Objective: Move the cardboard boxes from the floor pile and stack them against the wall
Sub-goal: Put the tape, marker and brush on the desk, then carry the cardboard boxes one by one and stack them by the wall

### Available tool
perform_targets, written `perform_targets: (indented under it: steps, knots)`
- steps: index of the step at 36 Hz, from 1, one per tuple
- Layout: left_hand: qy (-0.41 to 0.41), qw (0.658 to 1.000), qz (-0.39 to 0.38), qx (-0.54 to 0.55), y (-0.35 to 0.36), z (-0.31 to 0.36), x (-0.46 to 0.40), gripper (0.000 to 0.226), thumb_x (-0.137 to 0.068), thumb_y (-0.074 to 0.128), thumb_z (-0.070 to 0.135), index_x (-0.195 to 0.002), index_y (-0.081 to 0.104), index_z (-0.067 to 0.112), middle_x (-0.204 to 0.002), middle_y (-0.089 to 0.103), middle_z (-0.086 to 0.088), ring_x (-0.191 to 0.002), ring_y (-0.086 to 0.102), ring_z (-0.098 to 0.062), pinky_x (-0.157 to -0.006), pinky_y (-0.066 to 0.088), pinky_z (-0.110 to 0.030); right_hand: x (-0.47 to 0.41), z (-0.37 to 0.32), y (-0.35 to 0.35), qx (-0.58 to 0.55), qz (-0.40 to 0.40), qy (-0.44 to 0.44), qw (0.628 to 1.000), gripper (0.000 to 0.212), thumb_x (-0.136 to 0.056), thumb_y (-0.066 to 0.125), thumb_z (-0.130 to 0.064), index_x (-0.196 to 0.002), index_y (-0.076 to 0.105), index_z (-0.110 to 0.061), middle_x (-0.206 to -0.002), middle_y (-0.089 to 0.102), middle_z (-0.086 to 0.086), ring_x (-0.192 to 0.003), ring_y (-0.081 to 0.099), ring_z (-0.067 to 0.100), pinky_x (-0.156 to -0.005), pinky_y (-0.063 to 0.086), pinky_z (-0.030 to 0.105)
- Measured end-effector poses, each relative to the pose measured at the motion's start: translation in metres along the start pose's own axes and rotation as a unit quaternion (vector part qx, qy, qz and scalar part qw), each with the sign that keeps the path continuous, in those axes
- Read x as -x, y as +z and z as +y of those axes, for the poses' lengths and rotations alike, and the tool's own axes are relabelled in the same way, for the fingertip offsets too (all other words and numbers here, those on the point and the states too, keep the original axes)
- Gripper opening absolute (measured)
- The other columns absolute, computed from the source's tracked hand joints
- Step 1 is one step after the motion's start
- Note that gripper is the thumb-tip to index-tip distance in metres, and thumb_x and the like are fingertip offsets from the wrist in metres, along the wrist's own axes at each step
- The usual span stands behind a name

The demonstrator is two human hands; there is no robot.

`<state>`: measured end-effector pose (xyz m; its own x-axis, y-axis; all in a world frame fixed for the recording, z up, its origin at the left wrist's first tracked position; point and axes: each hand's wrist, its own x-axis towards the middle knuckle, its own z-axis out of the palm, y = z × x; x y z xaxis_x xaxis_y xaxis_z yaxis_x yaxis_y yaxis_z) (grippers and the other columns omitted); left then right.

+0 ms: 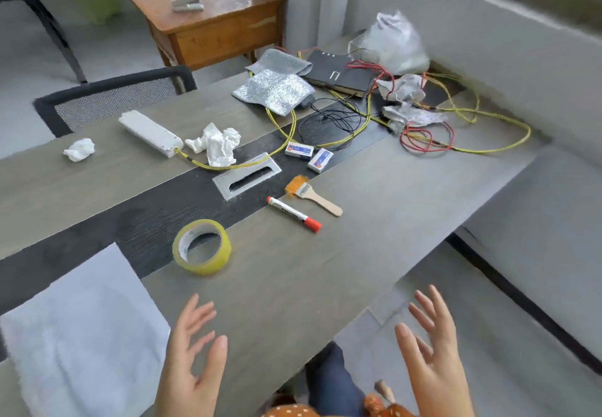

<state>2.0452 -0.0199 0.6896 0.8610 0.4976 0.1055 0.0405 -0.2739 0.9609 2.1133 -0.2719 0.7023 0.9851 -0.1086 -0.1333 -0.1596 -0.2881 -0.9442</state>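
Both hands, left point(192, 348) and right point(433, 348), released, fingers spread above bench point(374, 221). No boxes visible; risk: knocking tape roll point(202, 247) or snagging wires point(456, 143) on rising.

Left hand point(192, 351) and right hand point(430, 348) raised, fingers spread, palms facing inward, holding nothing.

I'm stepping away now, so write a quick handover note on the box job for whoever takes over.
Left hand and right hand: both open, holding nothing, raised over the near edge of the table.
Boxes: no cardboard boxes or floor pile in view; the camera faces the table, with tape roll, marker and brush on it.
Done: nothing can be confirmed.
Left: find the pile, stack the boxes against the wall.
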Motion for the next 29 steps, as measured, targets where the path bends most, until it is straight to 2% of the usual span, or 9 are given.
perform_targets:
  steps: [2,4,6,9,13,16,21,26,29]
  knots:
    - [0.012,0.999,-0.036,0.001,-0.003,-0.004,0.009,0.058,-0.073,0.058,0.03,-0.114,0.046,0.069,-0.119,0.06,0.023,-0.107,0.058,0.006,-0.084,0.043,-0.003,0.028,0.001,-0.006,-0.007,0.034,0.011,0.999,0.069,-0.078,0.058,-0.028,-0.11,0.03,-0.082,-0.124,0.041,-0.037,-0.107,0.045,-0.026,-0.085,0.039,0.014]
    - [0.023,0.997,-0.08,0.009,-0.003,-0.006,0.018,0.056,-0.071,0.058,0.035,-0.114,0.046,0.069,-0.116,0.061,0.025,-0.106,0.058,0.006,-0.084,0.045,-0.005,0.054,0.004,-0.013,-0.011,0.071,0.036,0.997,0.067,-0.073,0.057,-0.033,-0.104,0.028,-0.086,-0.124,0.042,-0.04,-0.108,0.045,-0.025,-0.085,0.038,0.014]
    - [0.028,0.991,-0.126,0.02,0.0,-0.006,0.026,0.054,-0.067,0.054,0.043,-0.115,0.046,0.068,-0.114,0.061,0.026,-0.105,0.059,0.007,-0.084,0.046,-0.007,0.083,0.011,-0.024,-0.018,0.12,0.047,0.991,0.065,-0.073,0.056,-0.033,-0.11,0.032,-0.081,-0.122,0.044,-0.044,-0.11,0.047,-0.022,-0.088,0.04,0.018]
    - [0.052,0.977,-0.204,0.028,0.01,-0.004,0.035,0.055,-0.066,0.053,0.044,-0.115,0.046,0.069,-0.112,0.062,0.028,-0.103,0.059,0.008,-0.083,0.047,-0.007,0.126,0.021,-0.043,-0.036,0.208,0.062,0.976,0.062,-0.074,0.056,-0.032,-0.119,0.035,-0.069,-0.128,0.045,-0.034,-0.111,0.049,-0.019,-0.093,0.043,0.023]
    - [0.089,0.947,-0.307,0.039,0.034,0.003,0.05,0.055,-0.064,0.053,0.043,-0.113,0.048,0.069,-0.109,0.063,0.031,-0.099,0.059,0.011,-0.08,0.048,-0.008,0.186,0.041,-0.066,-0.049,0.324,0.092,0.94,0.077,-0.088,0.058,-0.009,-0.107,0.038,-0.081,-0.128,0.047,-0.032,-0.113,0.052,-0.014,-0.087,0.043,0.005]
    - [0.119,0.912,-0.389,0.047,0.054,0.013,0.069,0.055,-0.064,0.054,0.044,-0.113,0.048,0.07,-0.109,0.062,0.031,-0.099,0.059,0.011,-0.08,0.048,-0.007,0.233,0.054,-0.08,-0.065,0.397,0.12,0.908,0.086,-0.088,0.058,0.001,-0.104,0.039,-0.082,-0.128,0.049,-0.027,-0.109,0.053,-0.016,-0.085,0.042,0.001]
    - [0.18,0.836,-0.517,0.052,0.086,0.03,0.118,0.056,-0.07,0.054,0.044,-0.12,0.045,0.066,-0.115,0.06,0.03,-0.104,0.058,0.009,-0.084,0.047,-0.007,0.316,0.071,-0.097,-0.079,0.504,0.143,0.848,0.087,-0.088,0.059,0.002,-0.101,0.04,-0.082,-0.13,0.05,-0.021,-0.107,0.053,-0.017,-0.085,0.042,0.003]
    - [0.218,0.762,-0.606,0.073,0.109,0.044,0.201,0.057,-0.071,0.053,0.043,-0.122,0.042,0.067,-0.116,0.058,0.034,-0.106,0.056,0.01,-0.085,0.046,-0.007,0.407,0.09,-0.111,-0.083,0.584,0.144,0.794,0.076,-0.085,0.068,-0.012,-0.105,0.04,-0.08,-0.131,0.051,-0.015,-0.108,0.053,-0.016,-0.086,0.042,0.003]
    - [0.227,0.721,-0.649,0.086,0.114,0.049,0.266,0.057,-0.072,0.053,0.043,-0.123,0.041,0.066,-0.116,0.058,0.032,-0.106,0.057,0.009,-0.085,0.047,-0.008,0.47,0.105,-0.122,-0.08,0.623,0.16,0.762,0.088,-0.085,0.062,0.002,-0.107,0.039,-0.08,-0.132,0.051,-0.016,-0.109,0.053,-0.016,-0.087,0.042,0.004]
